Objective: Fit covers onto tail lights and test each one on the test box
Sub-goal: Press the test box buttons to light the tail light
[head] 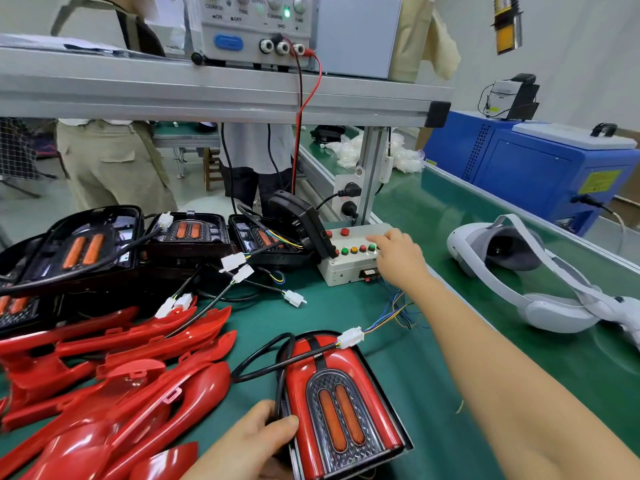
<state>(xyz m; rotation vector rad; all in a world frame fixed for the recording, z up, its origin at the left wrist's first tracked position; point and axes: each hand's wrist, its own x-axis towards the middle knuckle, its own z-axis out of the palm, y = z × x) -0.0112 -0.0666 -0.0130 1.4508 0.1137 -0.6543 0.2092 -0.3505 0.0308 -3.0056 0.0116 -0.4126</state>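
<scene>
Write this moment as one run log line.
left hand: grips tail light | right hand: at buttons of test box | connector: joined

Factory assembly line: green conveyor belt (420, 206), bench power supply (254, 38) (lamp lit).

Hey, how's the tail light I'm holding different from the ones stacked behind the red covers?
The held tail light wears a red cover; the stacked tail lights show bare black housings. The held one's white connector is joined to coloured wires leading toward the test box; the stacked ones' loose connectors join nothing. Both have twin orange lenses.
</scene>
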